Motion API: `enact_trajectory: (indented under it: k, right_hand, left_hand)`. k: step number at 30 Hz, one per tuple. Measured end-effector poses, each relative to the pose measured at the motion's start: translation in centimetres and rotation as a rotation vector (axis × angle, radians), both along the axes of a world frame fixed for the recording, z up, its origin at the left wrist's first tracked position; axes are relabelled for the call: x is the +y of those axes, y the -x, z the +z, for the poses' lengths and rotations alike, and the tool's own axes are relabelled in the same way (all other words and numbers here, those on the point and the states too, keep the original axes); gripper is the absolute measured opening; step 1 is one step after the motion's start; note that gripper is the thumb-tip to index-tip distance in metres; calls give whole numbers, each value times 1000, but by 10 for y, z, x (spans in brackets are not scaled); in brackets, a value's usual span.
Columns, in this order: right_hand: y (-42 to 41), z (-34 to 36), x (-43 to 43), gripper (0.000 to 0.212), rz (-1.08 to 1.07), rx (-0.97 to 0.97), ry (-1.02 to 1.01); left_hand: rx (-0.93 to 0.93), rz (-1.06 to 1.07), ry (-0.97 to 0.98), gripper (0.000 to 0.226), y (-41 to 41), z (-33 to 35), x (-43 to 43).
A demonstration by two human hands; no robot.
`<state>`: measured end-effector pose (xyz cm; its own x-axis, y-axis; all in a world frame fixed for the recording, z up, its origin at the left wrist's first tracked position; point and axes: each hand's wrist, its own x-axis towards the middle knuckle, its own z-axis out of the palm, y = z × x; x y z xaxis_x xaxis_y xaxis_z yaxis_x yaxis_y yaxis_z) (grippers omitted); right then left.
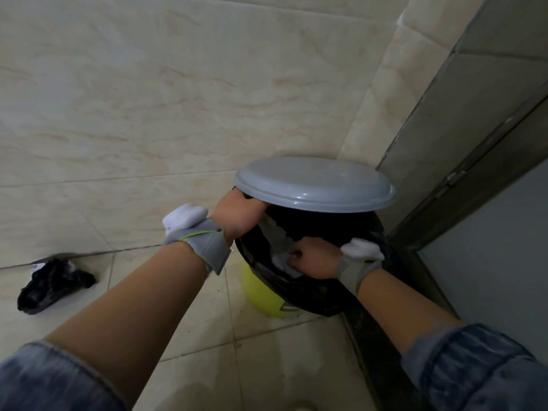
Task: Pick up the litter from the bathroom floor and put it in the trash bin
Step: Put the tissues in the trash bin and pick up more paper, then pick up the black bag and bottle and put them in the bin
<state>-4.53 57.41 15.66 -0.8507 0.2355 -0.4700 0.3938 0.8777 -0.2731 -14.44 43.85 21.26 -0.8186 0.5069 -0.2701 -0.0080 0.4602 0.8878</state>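
A yellow trash bin [261, 295] lined with a black bag [314, 289] stands in the corner. My left hand [237, 213] grips the left edge of its grey lid [314, 185] and holds it tilted up. My right hand [314, 258] reaches inside the bin's mouth, fingers closed on white crumpled paper [281, 259]. More white paper lies against the liner just above it. A crumpled black plastic bag [50, 284] lies on the floor at the left, by the wall.
Beige tiled wall [148, 114] rises behind the bin. A dark door frame [474, 161] and raised dark threshold [370, 336] run along the right. Floor tiles [192, 321] stretch between the black bag and the bin.
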Motion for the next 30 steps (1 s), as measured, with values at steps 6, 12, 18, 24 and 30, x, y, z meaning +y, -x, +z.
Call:
enact_trajectory:
  k: [6,12,18,24,30]
  right_hand:
    - [-54,50,-53,30,165,123,14]
    - [-51,61,-100,26,243,208,-94]
    - [-7,34,-146,35,278,121,-129]
    - [69,-43,-185,38,358,-11,-176]
    - [135,-146,-185,49,373,29,-286]
  left_hand:
    - [70,-43,-1,42,-15,-5,-35]
    - [67,21,207,49,-23,-39,-109]
    - [84,147,414,47,-23,-84,-201]
    - [-8,185,651,53,0,-133,-264]
    - [-9,166,902,60,37,-189,-282]
